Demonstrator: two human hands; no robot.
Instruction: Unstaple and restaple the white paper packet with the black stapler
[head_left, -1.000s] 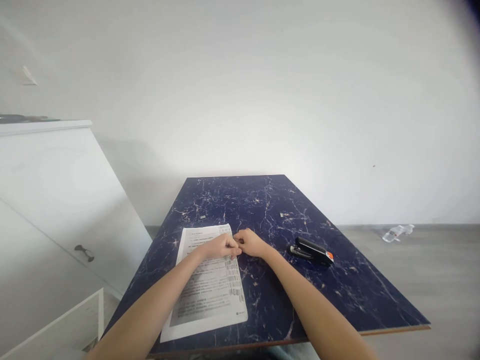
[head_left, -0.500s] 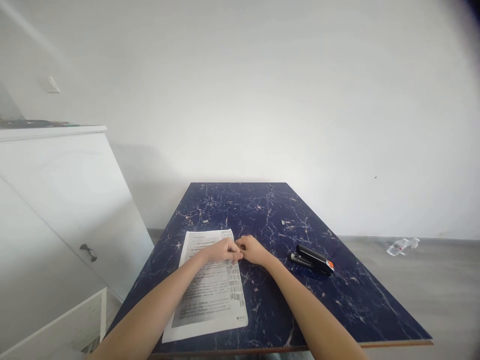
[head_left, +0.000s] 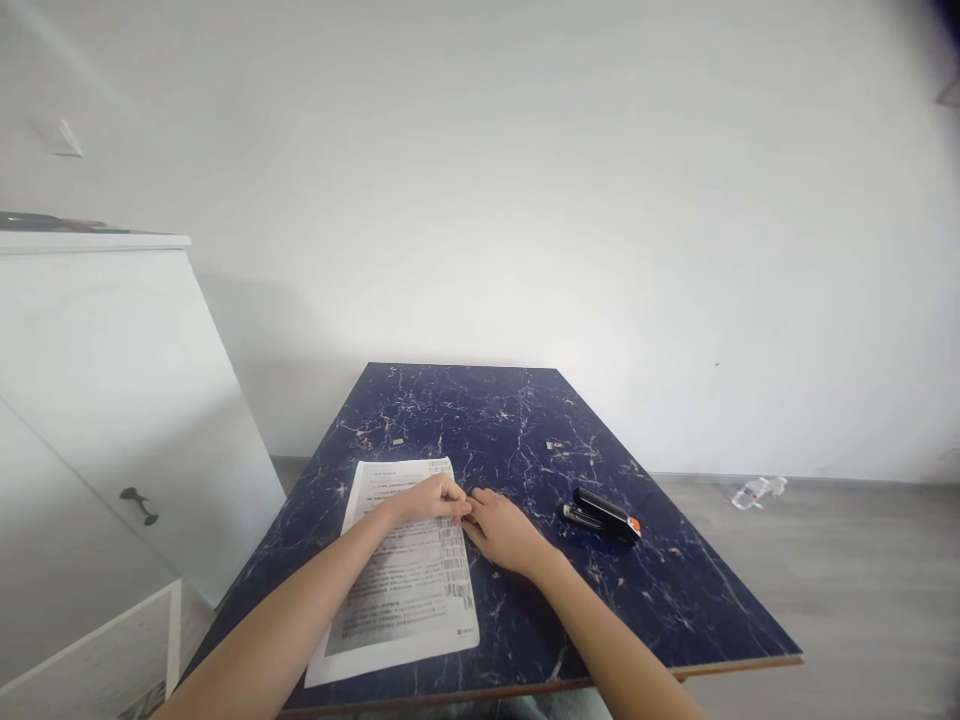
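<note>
Printed sheets of paper [head_left: 397, 600] lie on the left part of a dark blue marbled table [head_left: 465, 410], their right edge showing rows of layered print. My left hand [head_left: 431, 498] rests over the upper right of the paper, fingers closed at its right edge. Touching its fingertips, my right hand [head_left: 502, 527] lies just off that edge with its fingers bent; whatever is between the fingertips is too small to make out. A black stapler [head_left: 600, 516] with an orange end lies to the right of my right hand.
Two small pale pieces, one at left [head_left: 397, 442] and one at right [head_left: 553, 445], lie farther back on the table. A white cabinet [head_left: 112, 370] stands at left, with a white-framed panel [head_left: 97, 640] below. Crumpled clear plastic [head_left: 757, 491] is on the floor at right.
My right hand has turned flatter, its fingers less curled and now reaching toward my left fingertips. The whole view has shifted slightly, with the table and stapler appearing farther left.
</note>
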